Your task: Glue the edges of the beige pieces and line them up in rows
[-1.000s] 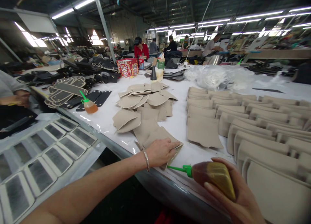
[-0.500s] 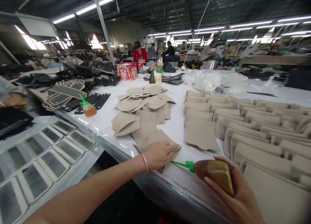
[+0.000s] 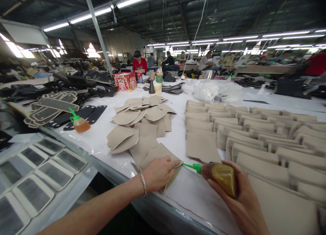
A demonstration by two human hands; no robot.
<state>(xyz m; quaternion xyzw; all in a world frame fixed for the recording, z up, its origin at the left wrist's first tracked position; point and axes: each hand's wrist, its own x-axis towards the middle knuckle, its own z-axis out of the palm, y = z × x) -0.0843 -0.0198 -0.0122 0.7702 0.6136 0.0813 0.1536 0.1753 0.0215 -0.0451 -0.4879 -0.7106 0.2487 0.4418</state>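
Observation:
My left hand [image 3: 159,172], with a bracelet at its wrist, presses on a beige piece [image 3: 161,152] near the table's front edge, its fingers close together at the piece's right corner. My right hand [image 3: 241,191] is wrapped round a glue bottle [image 3: 220,175] of dark yellow liquid, lying on its side in the grip. The bottle's thin green nozzle [image 3: 189,166] points left, and its tip meets the corner of the beige piece beside my left fingertips. Behind lies a loose pile of beige pieces [image 3: 145,112]. Whether liquid comes out is too small to tell.
Rows of folded beige pieces [image 3: 257,136] fill the right side. A second bottle [image 3: 81,125] stands at the left, near black straps [image 3: 95,114]. Framed dark panels [image 3: 54,174] lie at the lower left. Farther back are a red box [image 3: 125,81] and clear plastic [image 3: 211,89].
The view has turned slightly right. The nozzle tip has moved up along the beige piece's edge to its corner. Both hands keep their hold.

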